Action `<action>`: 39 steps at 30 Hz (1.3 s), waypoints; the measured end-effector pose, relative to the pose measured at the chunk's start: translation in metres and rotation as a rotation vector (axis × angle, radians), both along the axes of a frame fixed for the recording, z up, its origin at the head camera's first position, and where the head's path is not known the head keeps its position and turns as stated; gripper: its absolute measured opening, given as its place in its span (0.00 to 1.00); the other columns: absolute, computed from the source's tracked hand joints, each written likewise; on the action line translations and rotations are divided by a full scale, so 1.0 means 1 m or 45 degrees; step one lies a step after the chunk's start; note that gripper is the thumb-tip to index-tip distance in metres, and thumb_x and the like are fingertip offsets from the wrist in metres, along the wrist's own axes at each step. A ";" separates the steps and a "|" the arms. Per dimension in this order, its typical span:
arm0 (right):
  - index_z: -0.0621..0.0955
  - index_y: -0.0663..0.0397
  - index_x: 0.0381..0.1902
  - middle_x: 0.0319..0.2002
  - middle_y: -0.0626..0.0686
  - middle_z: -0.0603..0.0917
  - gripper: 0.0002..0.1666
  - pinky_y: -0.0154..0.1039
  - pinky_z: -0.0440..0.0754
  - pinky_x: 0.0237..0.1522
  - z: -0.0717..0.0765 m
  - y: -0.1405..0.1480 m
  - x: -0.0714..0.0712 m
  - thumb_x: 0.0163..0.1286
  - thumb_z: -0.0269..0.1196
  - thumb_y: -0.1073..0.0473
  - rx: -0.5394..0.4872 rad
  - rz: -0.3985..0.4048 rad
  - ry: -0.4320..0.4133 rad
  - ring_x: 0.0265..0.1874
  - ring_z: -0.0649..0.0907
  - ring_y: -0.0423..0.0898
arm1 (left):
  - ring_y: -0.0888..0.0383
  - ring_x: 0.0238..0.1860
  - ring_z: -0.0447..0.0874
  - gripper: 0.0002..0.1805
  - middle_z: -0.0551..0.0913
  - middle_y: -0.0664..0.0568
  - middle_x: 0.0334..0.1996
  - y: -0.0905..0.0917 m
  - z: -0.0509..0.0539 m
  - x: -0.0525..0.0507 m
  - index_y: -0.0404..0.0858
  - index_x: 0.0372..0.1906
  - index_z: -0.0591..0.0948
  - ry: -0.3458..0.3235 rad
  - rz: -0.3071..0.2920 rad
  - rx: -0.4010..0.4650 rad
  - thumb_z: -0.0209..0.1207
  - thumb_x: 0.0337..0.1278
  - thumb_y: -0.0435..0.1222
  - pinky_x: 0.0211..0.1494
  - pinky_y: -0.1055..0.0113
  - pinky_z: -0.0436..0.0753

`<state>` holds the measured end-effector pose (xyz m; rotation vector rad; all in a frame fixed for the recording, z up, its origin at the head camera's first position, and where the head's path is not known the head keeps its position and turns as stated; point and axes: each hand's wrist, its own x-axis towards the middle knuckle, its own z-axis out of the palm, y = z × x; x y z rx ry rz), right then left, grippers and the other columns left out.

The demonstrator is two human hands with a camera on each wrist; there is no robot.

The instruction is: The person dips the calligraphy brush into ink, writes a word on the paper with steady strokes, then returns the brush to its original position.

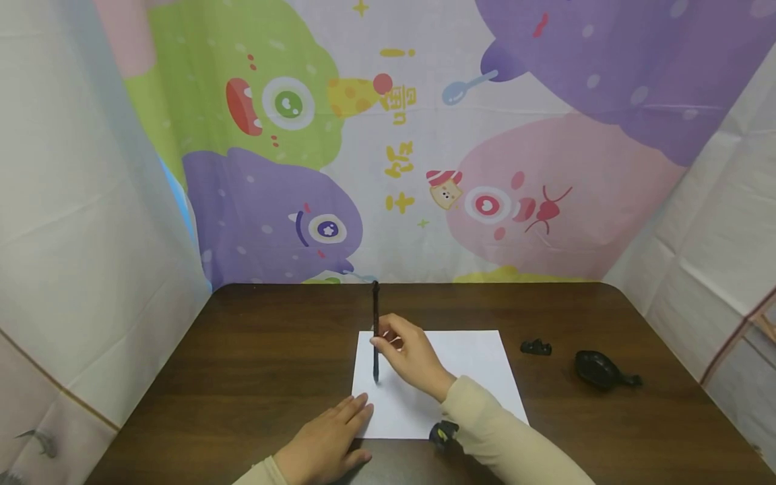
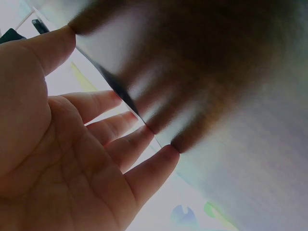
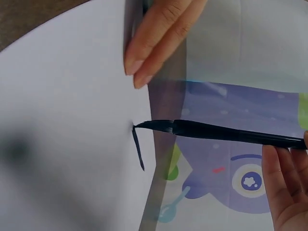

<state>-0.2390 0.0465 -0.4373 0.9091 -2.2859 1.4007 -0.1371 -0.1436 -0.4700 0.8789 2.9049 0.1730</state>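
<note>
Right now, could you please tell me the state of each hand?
Left hand: open, fingertips at the edge of the paper.
Right hand: closed, holding the brush.

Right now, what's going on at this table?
A person is brushing a mark onto a sheet of white paper. The right hand holds a dark brush nearly upright, its tip at one end of a short dark stroke near the paper's left edge. The left hand lies flat, fingertips on the paper's lower left. A small dark object and a dark dish with a handle sit to the right on the table.
</note>
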 end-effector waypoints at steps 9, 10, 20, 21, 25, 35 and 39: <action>0.79 0.56 0.43 0.33 0.51 0.84 0.08 0.31 0.84 0.34 0.011 0.004 -0.009 0.68 0.64 0.62 -0.040 -0.045 -0.015 0.31 0.82 0.39 | 0.45 0.70 0.69 0.38 0.68 0.45 0.71 -0.001 -0.001 0.001 0.39 0.69 0.70 0.006 -0.002 0.002 0.62 0.58 0.55 0.65 0.46 0.76; 0.79 0.57 0.43 0.32 0.51 0.84 0.08 0.31 0.83 0.34 0.012 0.005 -0.010 0.68 0.64 0.61 -0.047 -0.048 -0.015 0.31 0.81 0.39 | 0.44 0.70 0.69 0.39 0.68 0.45 0.71 -0.001 -0.001 0.001 0.39 0.69 0.70 0.003 -0.004 0.002 0.61 0.58 0.55 0.65 0.46 0.76; 0.79 0.58 0.45 0.33 0.54 0.84 0.09 0.31 0.83 0.34 0.020 0.009 -0.028 0.69 0.63 0.61 -0.108 -0.061 -0.041 0.30 0.82 0.42 | 0.44 0.70 0.69 0.39 0.68 0.44 0.72 0.000 0.001 0.000 0.38 0.69 0.70 -0.012 -0.011 0.003 0.61 0.58 0.55 0.66 0.47 0.76; 0.79 0.58 0.45 0.33 0.54 0.84 0.09 0.31 0.83 0.34 0.020 0.009 -0.030 0.69 0.63 0.61 -0.107 -0.067 -0.037 0.30 0.82 0.42 | 0.44 0.70 0.69 0.39 0.68 0.44 0.72 0.000 0.001 0.000 0.38 0.69 0.70 -0.014 -0.010 0.000 0.61 0.58 0.55 0.66 0.47 0.76; 0.79 0.59 0.44 0.33 0.54 0.84 0.08 0.31 0.82 0.33 0.017 0.007 -0.037 0.68 0.63 0.62 -0.101 -0.087 -0.028 0.30 0.81 0.42 | 0.44 0.71 0.68 0.39 0.67 0.44 0.72 0.000 0.001 0.000 0.38 0.69 0.70 -0.028 -0.008 -0.009 0.61 0.58 0.55 0.66 0.47 0.75; 0.77 0.65 0.43 0.36 0.60 0.85 0.08 0.32 0.87 0.36 0.009 0.001 -0.051 0.68 0.62 0.66 -0.199 -0.068 -0.115 0.35 0.86 0.50 | 0.44 0.71 0.68 0.39 0.67 0.45 0.72 -0.001 0.001 0.000 0.39 0.70 0.69 -0.031 -0.002 -0.011 0.60 0.59 0.56 0.66 0.47 0.75; 0.77 0.66 0.43 0.37 0.61 0.85 0.08 0.32 0.87 0.37 0.006 -0.001 -0.053 0.68 0.62 0.67 -0.236 -0.079 -0.153 0.38 0.86 0.53 | 0.44 0.71 0.67 0.39 0.66 0.45 0.73 -0.001 0.001 0.000 0.39 0.70 0.69 -0.040 0.000 -0.013 0.60 0.59 0.56 0.67 0.47 0.74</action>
